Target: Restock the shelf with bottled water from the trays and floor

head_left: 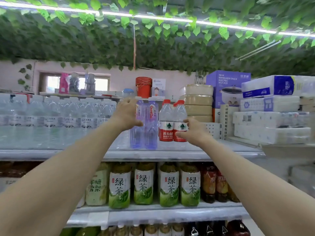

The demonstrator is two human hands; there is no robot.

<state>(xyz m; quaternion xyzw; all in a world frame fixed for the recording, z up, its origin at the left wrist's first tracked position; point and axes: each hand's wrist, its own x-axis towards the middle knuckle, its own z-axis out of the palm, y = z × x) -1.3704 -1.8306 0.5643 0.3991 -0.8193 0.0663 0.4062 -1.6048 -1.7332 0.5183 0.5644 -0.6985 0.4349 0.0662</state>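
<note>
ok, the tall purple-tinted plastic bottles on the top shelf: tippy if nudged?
Probably. The tall purple-tinted plastic bottles look slender with narrow bases, so a high push likely topples them. They look full, so probably heavy for their size. The smooth plastic may slide on the shelf.

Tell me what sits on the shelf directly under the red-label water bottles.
Under the red-label water bottles: green tea bottles in a row, darker drink bottles to their right. Anything behind that front row is hidden.

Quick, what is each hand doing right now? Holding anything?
Left hand: open, fingers against the purple bottles, no closed grip visible.
Right hand: open, fingers touching a red-label water bottle, not wrapped around it.
</note>
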